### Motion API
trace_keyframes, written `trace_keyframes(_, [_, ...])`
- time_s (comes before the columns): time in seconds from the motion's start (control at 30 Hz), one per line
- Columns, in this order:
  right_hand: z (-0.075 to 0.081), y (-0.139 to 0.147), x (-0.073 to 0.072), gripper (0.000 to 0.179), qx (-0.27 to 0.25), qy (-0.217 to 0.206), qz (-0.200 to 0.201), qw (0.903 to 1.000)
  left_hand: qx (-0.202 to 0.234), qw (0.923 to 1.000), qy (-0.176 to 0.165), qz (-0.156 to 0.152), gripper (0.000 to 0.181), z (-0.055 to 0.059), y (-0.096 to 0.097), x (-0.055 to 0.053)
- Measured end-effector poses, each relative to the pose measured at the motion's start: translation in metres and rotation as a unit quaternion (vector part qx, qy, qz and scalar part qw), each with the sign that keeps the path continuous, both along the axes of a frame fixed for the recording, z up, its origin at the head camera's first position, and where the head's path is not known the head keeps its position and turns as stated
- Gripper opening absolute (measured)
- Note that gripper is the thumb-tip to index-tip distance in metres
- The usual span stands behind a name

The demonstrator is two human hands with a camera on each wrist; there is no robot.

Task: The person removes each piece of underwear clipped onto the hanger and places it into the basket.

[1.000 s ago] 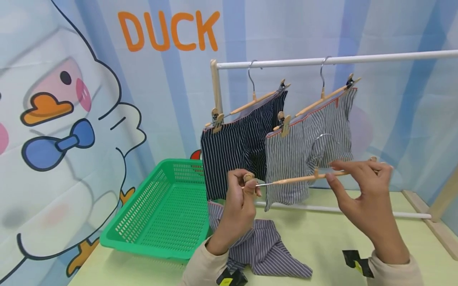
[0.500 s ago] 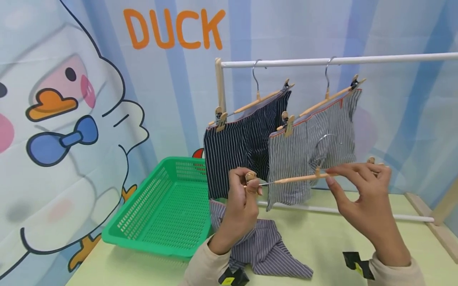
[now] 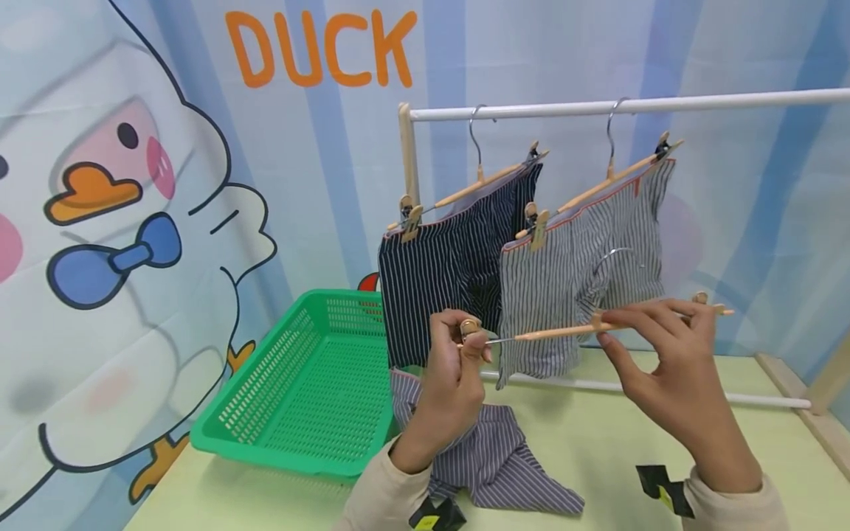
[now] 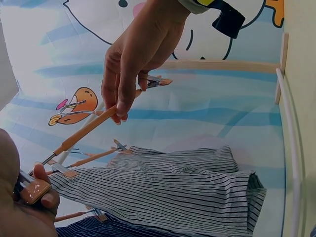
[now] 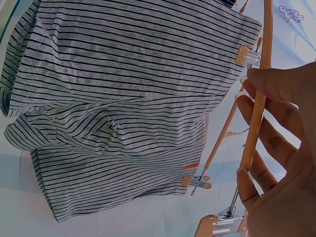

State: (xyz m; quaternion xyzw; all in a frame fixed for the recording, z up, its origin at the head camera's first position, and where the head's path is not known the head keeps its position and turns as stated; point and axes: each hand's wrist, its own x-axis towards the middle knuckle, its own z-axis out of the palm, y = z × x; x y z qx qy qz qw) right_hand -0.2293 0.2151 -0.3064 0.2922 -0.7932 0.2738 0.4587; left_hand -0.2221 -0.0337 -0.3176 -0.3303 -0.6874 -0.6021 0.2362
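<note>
Both hands hold a clip hanger point(image 3: 554, 333) level in front of the rack, its metal hook pointing up. My left hand point(image 3: 454, 383) pinches the clip point(image 3: 469, 328) at the hanger's left end. Near the middle, my right hand point(image 3: 671, 369) grips the wooden bar between thumb and fingers; the bar's other end and a second clip point(image 5: 222, 226) stick out past it. No garment hangs from this hanger. On the table, partly behind the left forearm, lies a crumpled purple-grey striped pair of shorts point(image 3: 505, 464).
Navy striped shorts point(image 3: 425, 295) and light grey striped shorts point(image 3: 544, 295) hang by clips from the white rail point(image 3: 518, 112). A green perforated basket point(image 3: 305, 398) stands on the table to the left. The rack's wooden foot point(image 3: 790, 380) is at the right.
My right hand has shifted slightly left along the bar to beside the hook's base, so more of the hanger's right end shows. The left hand keeps its pinch; the head view has shifted slightly.
</note>
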Motion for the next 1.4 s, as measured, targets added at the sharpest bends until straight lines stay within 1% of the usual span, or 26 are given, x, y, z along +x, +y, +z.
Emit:
trace_keyframes(0.07, [0.000, -0.001, 0.000, 0.033, 0.002, 0.003, 0.001, 1.0000, 0.001, 1.0000, -0.008, -0.003, 0.013, 0.001, 0.000, 0.001])
trace_keyframes(0.17, [0.001, -0.003, 0.000, 0.048, 0.002, 0.007, 0.002, 1.0000, 0.003, 0.9999, -0.012, -0.004, 0.013, 0.001, 0.001, 0.001])
trace_keyframes(0.27, [0.002, -0.004, -0.001, 0.061, 0.003, 0.015, -0.002, 0.9999, 0.003, 0.9999, -0.009, -0.005, 0.013, 0.000, 0.002, 0.001])
trace_keyframes(0.33, [0.002, -0.006, 0.000, 0.064, 0.004, 0.019, -0.006, 0.9998, 0.002, 1.0000, -0.006, -0.005, 0.013, -0.001, 0.002, 0.001])
trace_keyframes(0.43, [0.002, -0.007, 0.000, 0.064, 0.007, 0.024, -0.010, 0.9996, 0.002, 0.9999, -0.008, -0.006, 0.013, -0.002, 0.003, 0.002])
trace_keyframes(0.57, [0.001, -0.005, -0.001, 0.061, 0.010, 0.032, -0.010, 0.9994, 0.002, 0.9996, -0.026, -0.008, 0.014, -0.002, 0.004, 0.003])
trace_keyframes(0.67, [0.000, -0.004, 0.000, 0.031, 0.006, 0.042, -0.009, 0.9991, 0.005, 0.9989, -0.040, -0.023, 0.016, -0.001, 0.004, 0.004])
trace_keyframes(0.77, [0.000, -0.002, 0.001, 0.027, 0.005, 0.045, -0.014, 0.9989, 0.018, 0.9976, -0.044, -0.050, 0.022, -0.001, 0.003, 0.004])
trace_keyframes(0.8, [0.000, -0.001, 0.001, 0.027, 0.008, 0.045, -0.019, 0.9988, 0.023, 0.9970, -0.045, -0.059, 0.024, -0.002, 0.003, 0.005])
trace_keyframes(0.9, [0.001, 0.001, 0.000, 0.053, 0.008, 0.049, -0.028, 0.9983, 0.033, 0.9954, -0.042, -0.079, 0.029, -0.001, 0.004, 0.005])
trace_keyframes(0.93, [0.001, 0.001, -0.001, 0.055, 0.010, 0.051, -0.032, 0.9981, 0.036, 0.9950, -0.042, -0.083, 0.030, 0.000, 0.003, 0.005])
trace_keyframes(1.1, [0.000, 0.000, -0.006, 0.055, 0.003, 0.080, -0.030, 0.9963, 0.043, 0.9925, -0.043, -0.107, 0.031, 0.001, 0.002, 0.007])
trace_keyframes(1.2, [-0.002, -0.002, -0.009, 0.053, -0.003, 0.093, -0.024, 0.9953, 0.045, 0.9914, -0.043, -0.115, 0.029, 0.002, 0.001, 0.008])
trace_keyframes(1.3, [-0.004, -0.003, -0.011, 0.052, -0.006, 0.094, -0.023, 0.9953, 0.048, 0.9902, -0.048, -0.122, 0.030, 0.002, 0.000, 0.009])
trace_keyframes(1.4, [-0.005, -0.001, -0.012, 0.053, -0.006, 0.089, -0.024, 0.9957, 0.046, 0.9888, -0.064, -0.127, 0.031, 0.002, 0.000, 0.010])
